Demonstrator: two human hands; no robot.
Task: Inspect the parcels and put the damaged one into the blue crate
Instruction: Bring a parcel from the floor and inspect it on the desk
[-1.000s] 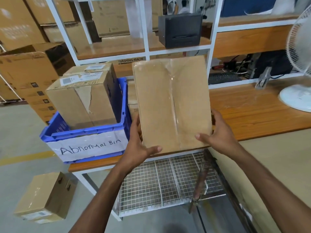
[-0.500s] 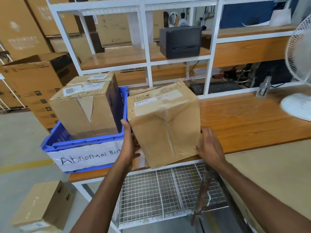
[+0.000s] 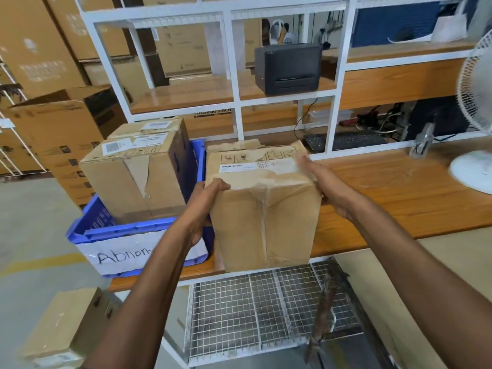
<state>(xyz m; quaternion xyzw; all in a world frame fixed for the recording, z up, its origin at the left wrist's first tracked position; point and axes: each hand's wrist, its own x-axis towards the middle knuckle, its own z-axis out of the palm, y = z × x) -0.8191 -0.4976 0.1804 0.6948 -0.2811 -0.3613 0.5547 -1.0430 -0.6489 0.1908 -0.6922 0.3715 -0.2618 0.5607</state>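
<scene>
Just then, creased parcel (image 3: 266, 217) was held upright over wooden bench (image 3: 399, 198) edge, left hand (image 3: 205, 206) gripped its top left edge with curled fingers, right hand (image 3: 328, 189) pressed its right side with stretched fingers, blue crate (image 3: 125, 230) stood just beside at nine o'clock, torn box (image 3: 138, 182) inside.

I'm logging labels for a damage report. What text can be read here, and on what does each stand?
"Abnorm": handwritten on the white paper sign on the blue plastic crate; the rest is hidden by the left forearm.
"WASHING MACH": printed on a brown carton behind the white shelf frame, cut off.
Shipping labels on the crumpled cardboard parcel and the torn boxes in the crate: too blurred.
</scene>
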